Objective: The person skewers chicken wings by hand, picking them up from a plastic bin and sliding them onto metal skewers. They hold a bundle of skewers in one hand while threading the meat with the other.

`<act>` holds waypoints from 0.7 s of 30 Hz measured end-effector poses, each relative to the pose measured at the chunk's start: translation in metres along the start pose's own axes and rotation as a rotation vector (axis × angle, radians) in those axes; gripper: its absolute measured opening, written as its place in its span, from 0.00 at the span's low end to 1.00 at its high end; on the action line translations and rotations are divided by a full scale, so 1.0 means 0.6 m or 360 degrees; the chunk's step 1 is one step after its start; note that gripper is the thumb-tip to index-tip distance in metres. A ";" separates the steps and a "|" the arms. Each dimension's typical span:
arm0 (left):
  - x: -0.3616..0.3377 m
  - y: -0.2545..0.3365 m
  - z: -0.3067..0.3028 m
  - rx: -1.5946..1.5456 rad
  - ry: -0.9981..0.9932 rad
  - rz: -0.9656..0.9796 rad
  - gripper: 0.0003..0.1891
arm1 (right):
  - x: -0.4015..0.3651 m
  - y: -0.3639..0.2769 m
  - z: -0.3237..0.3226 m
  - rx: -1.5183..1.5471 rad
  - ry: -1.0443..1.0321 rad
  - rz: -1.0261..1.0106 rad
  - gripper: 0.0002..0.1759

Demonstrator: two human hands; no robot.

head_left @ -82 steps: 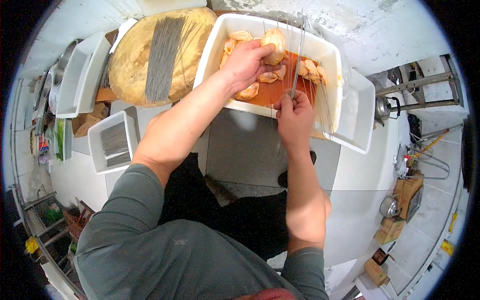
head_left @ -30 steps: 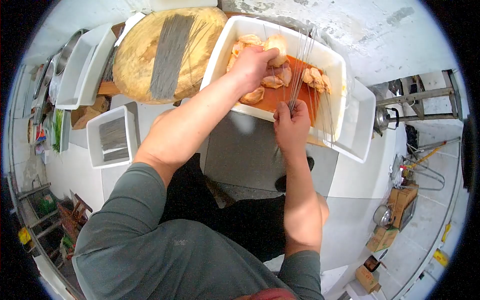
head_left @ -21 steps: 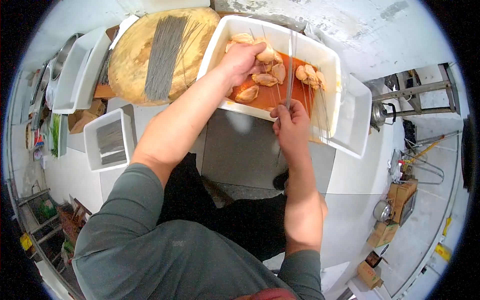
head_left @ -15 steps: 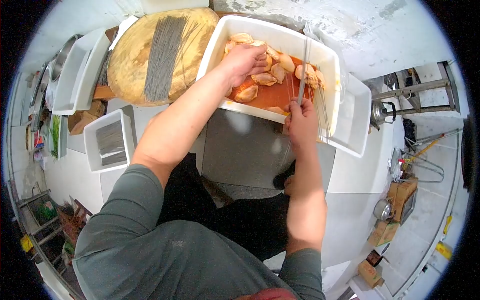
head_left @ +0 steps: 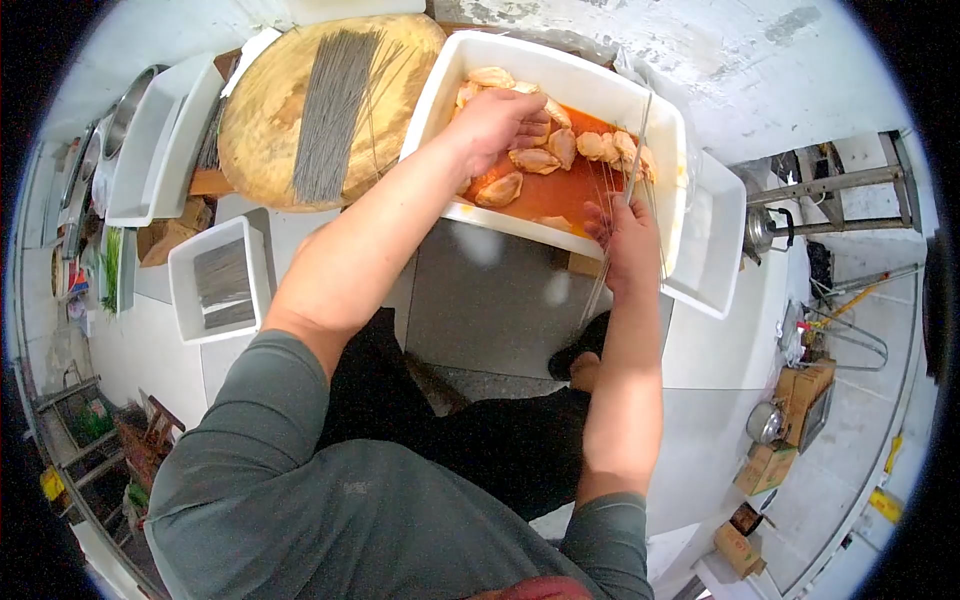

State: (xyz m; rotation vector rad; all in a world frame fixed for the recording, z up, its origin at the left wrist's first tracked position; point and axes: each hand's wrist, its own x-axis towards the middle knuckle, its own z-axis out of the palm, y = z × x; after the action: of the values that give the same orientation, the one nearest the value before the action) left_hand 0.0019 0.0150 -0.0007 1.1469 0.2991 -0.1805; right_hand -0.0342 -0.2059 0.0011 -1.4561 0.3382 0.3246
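Note:
A white plastic bin [head_left: 432, 98] holds chicken wing pieces [head_left: 535, 160] in a reddish-orange marinade [head_left: 540, 200]. Over its left half, my left hand [head_left: 497, 128] is closed, fingers curled down among the meat; I cannot tell what is between the fingertips. At the bin's near right edge, my right hand [head_left: 628, 235] grips several thin metal skewers [head_left: 643, 130], which stick out above and below the fist. Beyond that hand, a row of chicken pieces [head_left: 600, 147] lies bunched around the skewers' upper part.
Left of the bin, a round wooden chopping block [head_left: 255, 130] carries a pile of thin grey skewers [head_left: 335, 110]. A smaller white tub [head_left: 183, 290] with more skewers sits below it. Another white bin [head_left: 722, 240] is to the right, and a kettle [head_left: 760, 230] stands beyond.
My right hand has moved a little to the right with the skewers, which lean more now, and its fingers have spread slightly. My left hand has shifted only slightly to the right.

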 end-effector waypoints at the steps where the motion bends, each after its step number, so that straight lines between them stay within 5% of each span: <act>1: 0.000 0.000 0.000 0.0009 -0.0001 0.0001 0.15 | 0.003 0.002 -0.004 0.0063 0.0002 -0.0026 0.11; 13: 0.009 0.001 -0.003 -0.0001 0.0040 -0.0053 0.13 | -0.028 -0.013 -0.016 -0.0425 0.0161 -0.0156 0.10; 19: 0.026 0.003 -0.031 0.0164 -0.0118 -0.0003 0.12 | -0.062 -0.038 -0.029 -0.0152 0.0074 -0.0276 0.10; 21: 0.028 -0.005 -0.034 0.0566 0.0017 0.0089 0.13 | -0.074 -0.047 -0.029 -0.0088 0.0062 -0.0272 0.10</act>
State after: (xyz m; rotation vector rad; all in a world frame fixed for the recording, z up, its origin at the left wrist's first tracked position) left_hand 0.0139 0.0327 -0.0164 1.5069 0.2496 -0.1829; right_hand -0.0635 -0.2261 0.0434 -1.5361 0.2355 0.1694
